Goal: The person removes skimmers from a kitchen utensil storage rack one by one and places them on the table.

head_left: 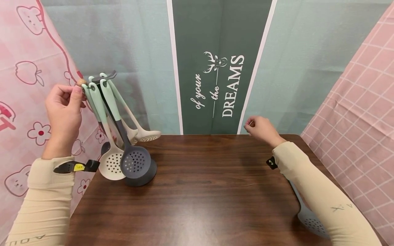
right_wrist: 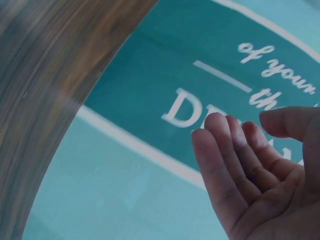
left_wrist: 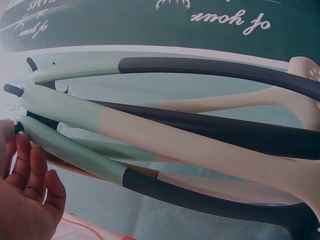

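At the upper left, my left hand (head_left: 65,111) pinches with thumb and fingertips at the top end of a dark utensil with a green handle (left_wrist: 75,150), right at a hook of the rotating rack. Its head is mostly hidden behind other utensils. From the rack's dark hooks (head_left: 98,79) hang a cream skimmer (head_left: 112,164), a dark grey skimmer (head_left: 134,162) and a cream masher (head_left: 149,136), all green-handled. Over the far right of the table, my right hand (head_left: 261,129) hovers with loosely bent fingers and nothing in them.
The rack's round grey base (head_left: 140,181) stands on the brown wooden table (head_left: 197,191), at the left. A grey slotted turner (head_left: 312,220) lies at the right edge, partly under my right forearm. Behind hangs a green curtain (head_left: 209,34) with white lettering; pink cloths flank both sides.
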Demonstrator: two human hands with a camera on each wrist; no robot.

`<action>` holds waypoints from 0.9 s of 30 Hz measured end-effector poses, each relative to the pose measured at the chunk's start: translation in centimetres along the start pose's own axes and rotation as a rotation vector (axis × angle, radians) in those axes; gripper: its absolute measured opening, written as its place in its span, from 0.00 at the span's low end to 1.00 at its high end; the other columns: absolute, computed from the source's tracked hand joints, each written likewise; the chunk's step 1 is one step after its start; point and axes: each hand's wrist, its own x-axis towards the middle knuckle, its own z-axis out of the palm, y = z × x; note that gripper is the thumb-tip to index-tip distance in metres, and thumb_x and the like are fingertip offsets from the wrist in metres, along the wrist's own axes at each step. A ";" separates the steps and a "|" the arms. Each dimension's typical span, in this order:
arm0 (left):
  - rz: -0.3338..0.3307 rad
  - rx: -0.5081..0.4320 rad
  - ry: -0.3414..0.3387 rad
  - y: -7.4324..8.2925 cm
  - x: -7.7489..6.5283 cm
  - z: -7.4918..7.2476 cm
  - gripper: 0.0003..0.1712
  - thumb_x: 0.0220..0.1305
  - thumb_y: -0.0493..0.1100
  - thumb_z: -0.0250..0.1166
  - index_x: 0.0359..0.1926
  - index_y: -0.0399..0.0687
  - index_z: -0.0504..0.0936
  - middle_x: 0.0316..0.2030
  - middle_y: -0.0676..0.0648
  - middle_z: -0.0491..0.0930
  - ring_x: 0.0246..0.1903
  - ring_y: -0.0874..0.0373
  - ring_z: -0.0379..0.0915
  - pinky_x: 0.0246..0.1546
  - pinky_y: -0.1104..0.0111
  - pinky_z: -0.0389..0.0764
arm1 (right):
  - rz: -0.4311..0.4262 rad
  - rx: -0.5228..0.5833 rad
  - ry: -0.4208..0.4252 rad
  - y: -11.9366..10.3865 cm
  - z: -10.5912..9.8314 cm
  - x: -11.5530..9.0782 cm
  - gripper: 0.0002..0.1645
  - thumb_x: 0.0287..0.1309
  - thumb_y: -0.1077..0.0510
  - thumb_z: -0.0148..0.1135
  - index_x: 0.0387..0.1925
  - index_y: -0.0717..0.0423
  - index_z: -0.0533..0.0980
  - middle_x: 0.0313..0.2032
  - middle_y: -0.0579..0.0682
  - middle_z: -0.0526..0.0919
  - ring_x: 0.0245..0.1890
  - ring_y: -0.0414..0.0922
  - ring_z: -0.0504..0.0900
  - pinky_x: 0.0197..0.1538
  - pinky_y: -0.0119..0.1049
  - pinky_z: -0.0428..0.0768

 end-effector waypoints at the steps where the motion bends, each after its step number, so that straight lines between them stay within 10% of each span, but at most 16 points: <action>1: -0.003 -0.003 0.002 0.0 0.0 0.0 0.05 0.68 0.35 0.66 0.34 0.44 0.80 0.30 0.46 0.81 0.31 0.57 0.75 0.34 0.76 0.77 | -0.015 0.010 0.011 -0.4 0.1 0.1 0.09 0.69 0.59 0.58 0.36 0.61 0.79 0.26 0.53 0.84 0.23 0.45 0.78 0.31 0.40 0.74; 27: 0.007 0.030 -0.008 0.2 -0.2 0.0 0.05 0.69 0.37 0.66 0.37 0.39 0.81 0.33 0.46 0.80 0.33 0.56 0.74 0.34 0.75 0.76 | -0.102 0.301 0.092 -7.4 1.9 0.8 0.06 0.70 0.61 0.60 0.41 0.61 0.78 0.31 0.60 0.84 0.28 0.48 0.84 0.32 0.35 0.84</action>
